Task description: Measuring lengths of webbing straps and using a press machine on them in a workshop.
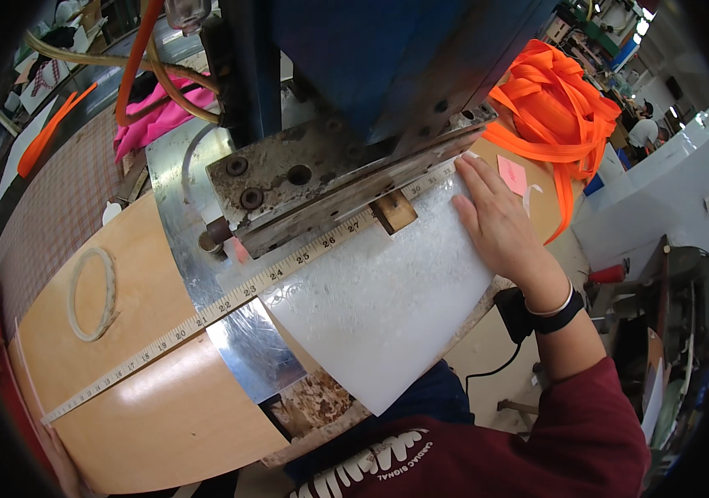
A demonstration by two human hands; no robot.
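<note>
- Here, a worker's right hand (504,232) lies palm-down on a translucent white sheet (371,319), its fingers (484,179) extended close together, the thumb held apart.
- The sheet spreads beneath and to the left of those fingers, a corner hanging past the edge of the table (147,423).
- A measuring tape (246,289) runs from beside the right fingertips down to the far left; whether they touch it cannot be told.
- The left hand (59,456) shows as a sliver near the tape's other end; the state of its fingers cannot be told.
- Left of the right thumb sits a small wooden block (396,214), beneath the metal head (288,178) of a blue press (404,50).
- Just right of the right fingers lies a pink slip (511,174); beyond them, heaped orange strapping (554,100).
- Far left of them rests a pale loop (110,290).
</note>
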